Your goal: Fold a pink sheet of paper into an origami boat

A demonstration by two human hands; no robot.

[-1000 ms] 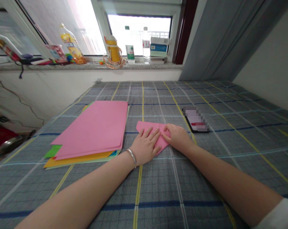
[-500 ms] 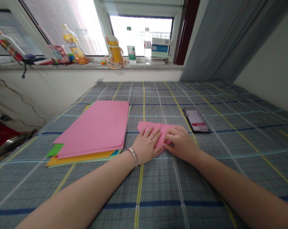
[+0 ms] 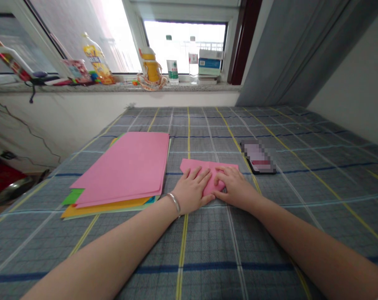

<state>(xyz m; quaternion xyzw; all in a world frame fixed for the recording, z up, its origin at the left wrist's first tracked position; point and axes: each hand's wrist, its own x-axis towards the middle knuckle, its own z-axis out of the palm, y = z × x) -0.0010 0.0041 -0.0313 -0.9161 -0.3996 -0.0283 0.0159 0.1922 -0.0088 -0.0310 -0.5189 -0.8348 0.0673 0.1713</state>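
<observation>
While the left hand (image 3: pixel 190 192) lies spread on the folded pink paper (image 3: pixel 209 186) and the right hand (image 3: pixel 237 187) half-curls at its right side, grip unclear, uneven pressure could skew folds

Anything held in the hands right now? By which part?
Folded pink paper, not clearly gripped: the left hand lies flat over its left part; the right hand, fingers curled, touches its right part. Whether that's a pinch can't be told.

My left hand (image 3: pixel 192 191) lay spread on the folded pink paper (image 3: pixel 210 186); my right hand (image 3: pixel 237 186), curled, touched its three-o'clock side. At its nine o'clock lay stacked coloured sheets (image 3: pixel 126 168), at two a phone (image 3: pixel 258 157).
</observation>
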